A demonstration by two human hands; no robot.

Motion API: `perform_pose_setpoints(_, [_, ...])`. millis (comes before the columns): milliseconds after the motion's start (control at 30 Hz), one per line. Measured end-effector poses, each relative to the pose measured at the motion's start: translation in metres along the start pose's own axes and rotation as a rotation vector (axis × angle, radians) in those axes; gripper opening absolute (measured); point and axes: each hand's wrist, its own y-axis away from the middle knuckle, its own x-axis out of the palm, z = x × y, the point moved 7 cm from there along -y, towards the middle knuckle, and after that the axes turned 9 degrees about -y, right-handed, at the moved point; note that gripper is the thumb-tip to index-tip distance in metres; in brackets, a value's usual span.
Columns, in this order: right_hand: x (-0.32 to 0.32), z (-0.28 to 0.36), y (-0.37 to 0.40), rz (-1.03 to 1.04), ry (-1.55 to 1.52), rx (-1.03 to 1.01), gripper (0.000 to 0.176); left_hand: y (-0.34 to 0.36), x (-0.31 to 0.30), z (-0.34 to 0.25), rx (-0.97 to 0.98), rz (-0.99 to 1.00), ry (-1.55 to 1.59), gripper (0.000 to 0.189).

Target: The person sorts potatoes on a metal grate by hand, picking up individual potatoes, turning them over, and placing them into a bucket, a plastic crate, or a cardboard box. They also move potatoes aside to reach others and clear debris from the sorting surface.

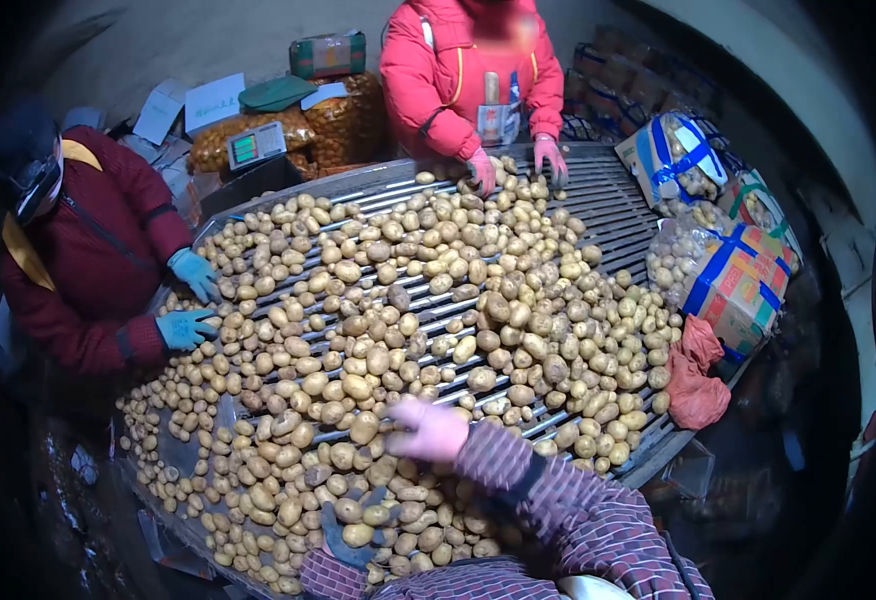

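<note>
pale yellow-brown rounded potatoes (533,320) heaped across a slatted grey metal table (608,205), grey-gloved left hand (332,532) with fingers cupped around a few, pink-gloved right hand (430,430) over the heap, fingers too blurred to tell if gripping

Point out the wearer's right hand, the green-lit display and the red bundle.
Wearer's right hand (430,431): head view, middle of the pink glove.
Green-lit display (246,147): head view, green part of its screen.
Red bundle (697,380): head view, crumpled middle.

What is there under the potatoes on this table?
Grey bars show through gaps between the potatoes. Where potatoes lie thickly heaped, whatever is beneath is covered.
</note>
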Motion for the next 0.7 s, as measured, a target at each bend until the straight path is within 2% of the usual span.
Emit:
perform_pose_setpoints(33, [-0.028, -0.019, -0.025, -0.175, 0.074, -0.059, 0.045, 0.001, 0.010, 0.005, -0.016, -0.003, 0.052, 0.069])
perform_pose_setpoints(67, [-0.051, -0.049, -0.050, -0.222, 0.303, 0.091, 0.039, 0.003, 0.017, 0.008, -0.029, -0.003, 0.097, 0.070])
perform_pose_setpoints(133, [-0.075, -0.107, -0.086, -0.350, 0.472, 0.367, 0.048, 0.007, 0.026, 0.014, -0.028, 0.000, 0.168, 0.073])
perform_pose_setpoints(167, [-0.076, -0.118, -0.100, -0.251, 0.466, 0.516, 0.054, 0.008, 0.033, 0.016, -0.025, 0.003, 0.220, 0.074])
perform_pose_setpoints(200, [-0.068, -0.138, -0.115, -0.190, 0.496, 0.558, 0.056, 0.010, 0.040, 0.015, -0.008, 0.026, 0.258, 0.076])
perform_pose_setpoints(267, [-0.062, -0.135, -0.122, -0.222, 0.501, 0.580, 0.057, 0.009, 0.059, 0.011, 0.009, 0.067, 0.300, 0.072])
perform_pose_setpoints(300, [-0.063, -0.124, -0.113, -0.286, 0.487, 0.518, 0.062, 0.009, 0.069, 0.007, 0.024, 0.092, 0.292, 0.067])
perform_pose_setpoints(333, [-0.066, -0.130, -0.109, -0.319, 0.447, 0.466, 0.065, 0.008, 0.084, -0.003, 0.084, 0.031, -0.004, 0.060])
perform_pose_setpoints(367, [-0.067, -0.126, -0.102, -0.320, 0.421, 0.396, 0.060, 0.013, 0.071, -0.014, 0.197, -0.190, -0.373, 0.056])
perform_pose_setpoints(400, [-0.068, -0.112, -0.095, -0.288, 0.444, 0.351, 0.052, 0.019, 0.097, -0.018, 0.195, -0.165, -0.390, 0.052])
perform_pose_setpoints(467, [-0.064, -0.065, -0.081, -0.292, 0.431, 0.251, 0.037, 0.020, 0.110, -0.033, 0.344, -0.063, -0.417, 0.052])
perform_pose_setpoints(533, [-0.034, 0.005, -0.063, -0.269, 0.296, 0.003, 0.032, 0.026, 0.094, -0.040, 0.322, -0.120, -0.212, 0.052])
perform_pose_setpoints(567, [-0.013, 0.044, -0.047, -0.280, 0.182, -0.175, 0.032, 0.031, 0.115, -0.043, 0.345, -0.116, -0.301, 0.052])
perform_pose_setpoints(600, [0.006, 0.082, -0.030, -0.294, 0.073, -0.350, 0.033, 0.034, 0.115, -0.049, 0.420, -0.181, -0.657, 0.052])
perform_pose_setpoints(633, [0.015, 0.104, -0.021, -0.267, 0.026, -0.379, 0.034, 0.037, 0.112, -0.052, 0.488, -0.245, -1.014, 0.052])
perform_pose_setpoints(667, [0.028, 0.122, -0.013, -0.242, -0.023, -0.404, 0.034, 0.037, 0.110, -0.052, 0.505, -0.062, -0.548, 0.051])
perform_pose_setpoints(700, [0.067, 0.144, 0.000, -0.124, -0.039, -0.540, 0.036, 0.038, 0.107, -0.052, 0.474, 0.109, -0.079, 0.050])
